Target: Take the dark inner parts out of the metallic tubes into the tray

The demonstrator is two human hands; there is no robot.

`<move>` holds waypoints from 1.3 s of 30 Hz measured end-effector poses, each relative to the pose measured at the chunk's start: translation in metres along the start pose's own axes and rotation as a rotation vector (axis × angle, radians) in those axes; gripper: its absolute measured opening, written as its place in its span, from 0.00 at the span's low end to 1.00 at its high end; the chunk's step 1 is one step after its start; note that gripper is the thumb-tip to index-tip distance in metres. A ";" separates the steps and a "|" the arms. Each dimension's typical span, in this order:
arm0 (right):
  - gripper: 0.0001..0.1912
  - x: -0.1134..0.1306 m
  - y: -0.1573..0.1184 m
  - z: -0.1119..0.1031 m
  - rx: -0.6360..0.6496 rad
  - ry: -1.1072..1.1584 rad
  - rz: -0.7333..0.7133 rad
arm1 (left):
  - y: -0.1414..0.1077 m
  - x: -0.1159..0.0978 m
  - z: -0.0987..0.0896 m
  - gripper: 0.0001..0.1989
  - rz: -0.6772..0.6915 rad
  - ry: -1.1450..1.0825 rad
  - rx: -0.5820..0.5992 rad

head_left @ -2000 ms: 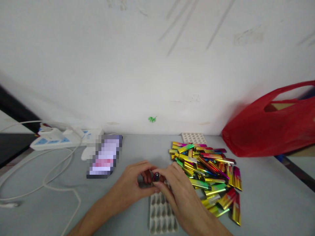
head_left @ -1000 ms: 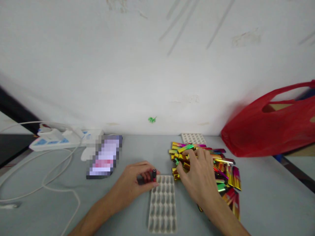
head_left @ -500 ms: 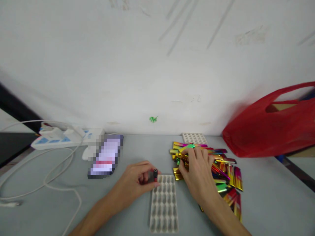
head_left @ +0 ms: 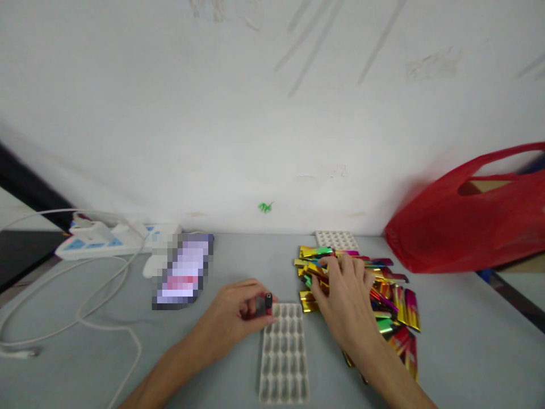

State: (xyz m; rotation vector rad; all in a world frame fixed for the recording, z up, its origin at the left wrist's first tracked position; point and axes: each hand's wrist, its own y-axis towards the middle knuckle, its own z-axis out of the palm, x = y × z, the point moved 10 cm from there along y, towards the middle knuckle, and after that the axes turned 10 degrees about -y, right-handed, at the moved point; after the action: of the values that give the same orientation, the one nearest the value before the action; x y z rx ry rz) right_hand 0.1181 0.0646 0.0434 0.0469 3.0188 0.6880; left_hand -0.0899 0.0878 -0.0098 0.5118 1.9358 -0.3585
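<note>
My left hand (head_left: 247,304) is closed in a pinch on a small black-topped tube (head_left: 268,303) with a reddish lower part. It holds the tube upright at the far left corner of a pale tray (head_left: 284,355) with rows of oval hollows. My right hand (head_left: 347,292) lies over a heap of shiny foil packets (head_left: 398,301) in gold, red, green and purple. Its thumb and forefinger close around a gold foil packet (head_left: 315,269) on the near-left side of the heap. The palm hides part of the pile.
A second pale tray (head_left: 336,240) lies by the wall behind the heap. At right stands a red bag (head_left: 468,221). A phone (head_left: 183,272) with a blurred screen, a white power strip (head_left: 96,244) and loose white cable (head_left: 106,326) occupy the left side.
My right hand has shifted slightly to the right over the heap, and a green-and-gold packet now lies uncovered beyond its fingertips. The left hand and the tube have stayed put.
</note>
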 end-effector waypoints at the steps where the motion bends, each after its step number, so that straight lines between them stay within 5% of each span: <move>1: 0.09 0.000 -0.001 0.003 0.015 -0.002 -0.005 | 0.000 0.000 0.000 0.11 -0.002 0.003 -0.001; 28: 0.03 0.006 0.003 -0.005 -0.046 0.069 -0.075 | 0.000 -0.002 0.000 0.10 -0.011 0.010 0.003; 33: 0.06 -0.012 0.003 -0.018 -0.114 0.522 0.095 | 0.000 -0.001 0.000 0.11 -0.014 0.027 0.002; 39: 0.18 -0.012 -0.001 0.017 0.194 1.452 0.402 | 0.000 -0.001 0.001 0.11 -0.012 0.012 0.000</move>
State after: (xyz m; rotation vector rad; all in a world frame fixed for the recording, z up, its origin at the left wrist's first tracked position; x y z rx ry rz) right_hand 0.1311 0.0703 0.0279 0.2735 4.5601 0.5521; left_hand -0.0890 0.0878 -0.0094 0.5038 1.9515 -0.3637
